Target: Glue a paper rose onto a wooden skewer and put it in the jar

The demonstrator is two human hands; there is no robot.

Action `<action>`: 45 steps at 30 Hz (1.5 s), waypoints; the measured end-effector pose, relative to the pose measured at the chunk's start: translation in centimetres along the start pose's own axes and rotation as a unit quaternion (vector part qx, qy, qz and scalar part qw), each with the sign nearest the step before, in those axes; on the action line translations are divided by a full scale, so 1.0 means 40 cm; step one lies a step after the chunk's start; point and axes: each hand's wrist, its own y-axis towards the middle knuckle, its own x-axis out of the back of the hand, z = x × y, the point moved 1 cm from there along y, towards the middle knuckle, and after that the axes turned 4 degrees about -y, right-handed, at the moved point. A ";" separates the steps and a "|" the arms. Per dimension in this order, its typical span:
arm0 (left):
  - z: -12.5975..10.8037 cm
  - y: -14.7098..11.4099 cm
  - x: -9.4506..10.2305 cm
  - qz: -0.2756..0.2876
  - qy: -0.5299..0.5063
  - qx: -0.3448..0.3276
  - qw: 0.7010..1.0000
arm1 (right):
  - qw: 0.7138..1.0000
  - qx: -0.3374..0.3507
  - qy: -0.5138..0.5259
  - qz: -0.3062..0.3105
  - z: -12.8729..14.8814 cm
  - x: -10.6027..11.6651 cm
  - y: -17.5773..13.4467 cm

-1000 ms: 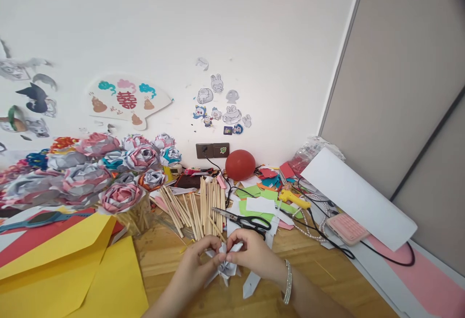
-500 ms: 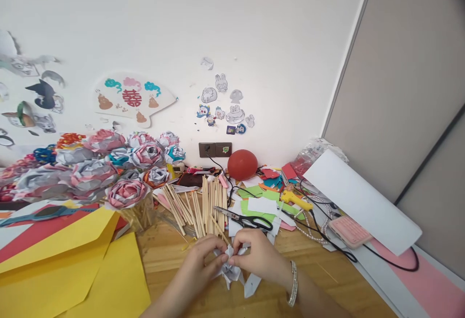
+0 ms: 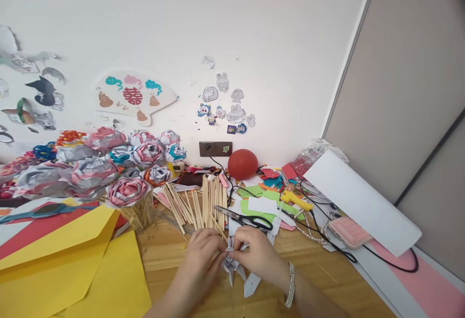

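Both hands meet over a folded white paper flower [image 3: 230, 263] at the front middle of the wooden table. My left hand [image 3: 205, 255] pinches its upper left part, fingertips bent over the paper. From the other side, my right hand [image 3: 256, 252], with a beaded bracelet at the wrist, grips a petal between thumb and finger. The fingers hide much of the flower's top. A loose folded white paper strip [image 3: 252, 285] lies beside the right hand. Just beyond the hands are wooden sticks [image 3: 214, 201] and black-handled scissors [image 3: 247, 218].
Finished paper flowers [image 3: 127, 192] crowd the left, behind yellow paper [image 3: 116, 274]. A red balloon [image 3: 242, 164] sits by the wall. Paper scraps [image 3: 261, 205], a yellow glue gun [image 3: 296, 200] with its cable, a pink calculator-like device [image 3: 348, 232] and a white sheet [image 3: 363, 201] lie to the right.
My left hand has turned over the paper, its back now showing more and its fingers closer together. The flower has rotated slightly in my fingers; the right hand stays nearly in place.
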 end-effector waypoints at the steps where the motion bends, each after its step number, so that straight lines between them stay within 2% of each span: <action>1: 0.001 0.000 -0.002 -0.002 0.004 -0.006 1.000 | 1.000 0.003 -0.016 0.005 0.001 0.002 0.000; 5: 0.002 0.003 -0.010 -0.002 -0.014 -0.019 1.000 | 0.997 -0.022 -0.059 0.039 0.003 0.012 -0.003; 7: 0.001 0.007 -0.006 0.012 -0.042 -0.008 0.999 | 0.997 -0.009 -0.069 0.042 0.005 0.017 -0.003; 10: 0.000 0.013 0.008 0.051 -0.128 0.078 0.987 | 0.993 0.060 -0.095 0.039 0.009 0.019 0.000; 12: -0.002 0.018 0.017 0.078 -0.203 0.168 0.962 | 0.984 0.114 -0.132 0.040 0.008 0.017 0.002; 14: -0.007 0.023 0.019 0.092 -0.244 0.217 0.941 | 0.971 0.159 -0.173 0.047 0.006 0.014 0.002; 19: -0.010 0.023 -0.006 0.083 -0.242 0.225 0.940 | 0.944 0.208 -0.247 0.067 0.003 0.007 -0.004; 21: 0.000 0.016 -0.021 0.076 -0.234 0.255 0.935 | 0.924 0.251 -0.282 0.069 0.004 0.002 -0.005; 25: 0.019 0.005 -0.037 0.057 -0.216 0.285 0.932 | 0.873 0.345 -0.344 0.035 0.006 -0.004 -0.003; 27: 0.023 0.006 -0.038 0.052 -0.230 0.294 0.926 | 0.862 0.372 -0.343 0.039 0.006 -0.002 -0.002; 28: 0.023 0.007 -0.036 0.050 -0.238 0.299 0.923 | 0.864 0.372 -0.335 0.048 0.006 0.000 -0.002; 30: 0.022 0.009 -0.033 0.047 -0.249 0.306 0.918 | 0.887 0.340 -0.303 0.071 0.004 0.005 -0.003; 33: 0.022 0.007 -0.034 0.045 -0.255 0.306 0.916 | 0.946 0.226 -0.216 0.083 -0.005 0.011 -0.005; 35: 0.024 0.003 -0.039 0.043 -0.262 0.309 0.914 | 0.969 0.175 -0.152 0.083 -0.012 0.010 -0.005; 40: 0.037 -0.001 -0.045 0.011 -0.292 0.321 0.901 | 0.970 0.223 -0.046 0.084 -0.008 0.019 0.000; 45: 0.049 0.008 -0.039 -0.016 -0.384 0.333 0.861 | 0.982 0.176 0.030 0.059 -0.010 0.051 0.006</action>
